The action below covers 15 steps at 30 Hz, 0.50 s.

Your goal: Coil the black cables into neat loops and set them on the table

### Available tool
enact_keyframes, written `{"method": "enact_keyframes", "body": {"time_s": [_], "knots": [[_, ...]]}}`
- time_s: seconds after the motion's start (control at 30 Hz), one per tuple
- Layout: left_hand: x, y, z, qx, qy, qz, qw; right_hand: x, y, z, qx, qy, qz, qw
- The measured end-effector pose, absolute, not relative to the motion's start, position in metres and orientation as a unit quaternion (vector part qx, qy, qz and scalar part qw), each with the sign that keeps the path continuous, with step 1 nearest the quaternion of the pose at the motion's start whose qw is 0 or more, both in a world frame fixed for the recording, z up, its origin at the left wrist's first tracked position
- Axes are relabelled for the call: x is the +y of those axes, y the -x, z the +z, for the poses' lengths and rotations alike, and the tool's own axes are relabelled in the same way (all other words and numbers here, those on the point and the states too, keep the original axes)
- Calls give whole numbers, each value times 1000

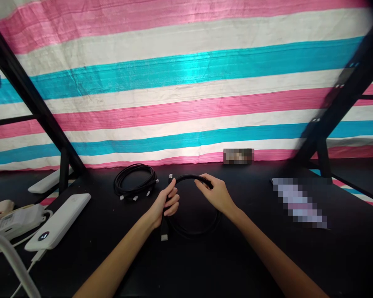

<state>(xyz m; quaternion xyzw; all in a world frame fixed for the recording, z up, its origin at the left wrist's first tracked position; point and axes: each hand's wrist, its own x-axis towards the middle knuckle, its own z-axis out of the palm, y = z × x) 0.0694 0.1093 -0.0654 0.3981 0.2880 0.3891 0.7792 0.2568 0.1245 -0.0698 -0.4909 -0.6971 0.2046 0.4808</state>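
Black tabletop (205, 265): our left hand (168, 203) curls fingers round USB cable (188, 177), right hand (216, 192) pinches its top arc; if our grip slackens, it could spring open.

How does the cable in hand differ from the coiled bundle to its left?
The held cable forms one wide loop, gripped by the left hand and right hand; the bundle lies untouched on the table in several tight turns. The held cable shows two plugs, the bundle several. Both are black with pale plugs.
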Motion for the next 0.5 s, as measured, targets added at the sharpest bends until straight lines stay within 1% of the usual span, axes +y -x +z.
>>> {"method": "enact_keyframes", "body": {"time_s": [0.17, 0.37, 0.5], "knots": [[113, -64, -62, 250, -369, 378, 811, 118, -252, -64, -671, 452, 287, 513], [114, -62, -62, 233, -355, 368, 827, 123, -254, -69, -649, 415, 375, 516], [114, -64, -61, 235, -351, 350, 836, 127, -255, -68, -625, 416, 401, 525]]}}
